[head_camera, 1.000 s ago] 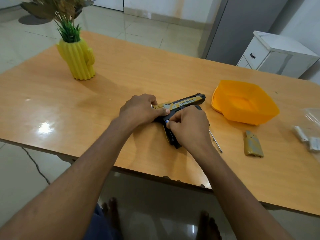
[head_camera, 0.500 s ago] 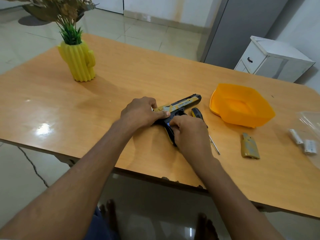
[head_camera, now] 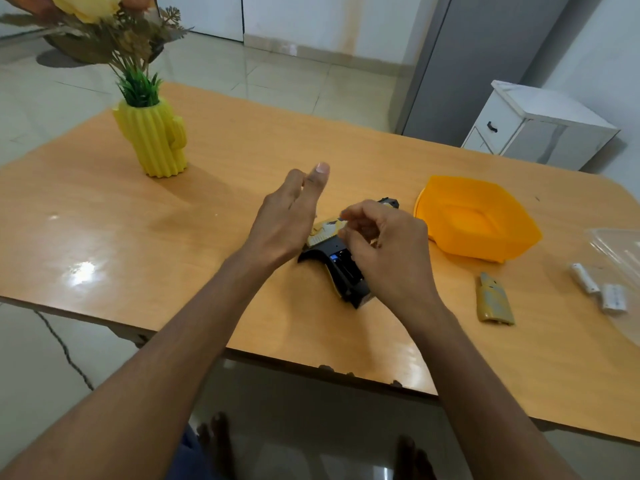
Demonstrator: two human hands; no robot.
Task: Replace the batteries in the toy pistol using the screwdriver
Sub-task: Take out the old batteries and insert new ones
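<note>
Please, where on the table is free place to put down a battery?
Free: the wide patch of table between the cactus vase and the left hand. Crowded: the right side, with orange bowl, battery cover and batteries.

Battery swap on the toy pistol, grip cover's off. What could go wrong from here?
1. The toy pistol lies unheld on the table: the left hand is lifted and open, so pressing cells in with the right hand may shove it.
2. The loose batteries lie near the table's right edge and might roll off.
3. The detached grip cover sits close to the near edge, where a forearm could knock it.
</note>
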